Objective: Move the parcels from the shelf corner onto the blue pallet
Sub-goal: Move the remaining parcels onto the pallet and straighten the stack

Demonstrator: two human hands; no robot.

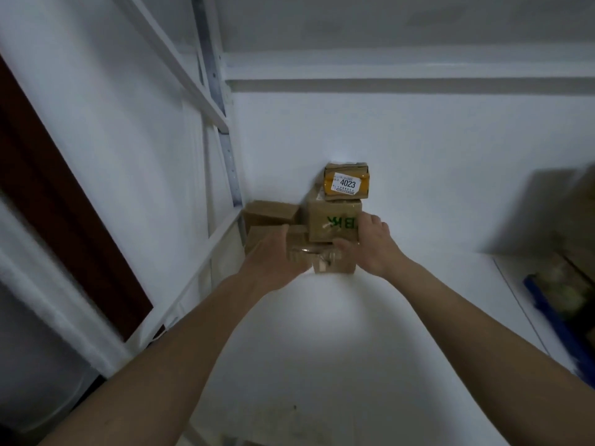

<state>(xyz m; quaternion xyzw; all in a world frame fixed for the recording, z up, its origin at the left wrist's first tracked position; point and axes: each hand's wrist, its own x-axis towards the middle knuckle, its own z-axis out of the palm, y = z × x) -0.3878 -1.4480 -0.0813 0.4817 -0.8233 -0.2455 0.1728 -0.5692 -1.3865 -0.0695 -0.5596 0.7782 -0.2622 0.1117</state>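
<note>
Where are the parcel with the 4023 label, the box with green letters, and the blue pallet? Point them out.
parcel with the 4023 label (347, 182), head view, on its white label.
box with green letters (333, 222), head view, on its front face.
blue pallet (547, 309), head view, on its blue edge at right.

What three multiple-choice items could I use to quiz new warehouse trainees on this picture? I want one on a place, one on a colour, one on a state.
1. Where does the parcel with the 4023 label sit?
A. On top of the stack in the shelf corner
B. On the pallet
C. In the left hand

2. What colour is the lettering on the brown box under it?
A. Red
B. Green
C. Black

3. What are the two hands doing?
A. Hanging idle
B. Both lifting the labelled parcel
C. Reaching onto the lower boxes of the stack

Answers: 1 A, since it rests highest against the wall; 2 B, the printed letters show green; 3 C, the left hand and right hand are on the lower boxes.
</note>
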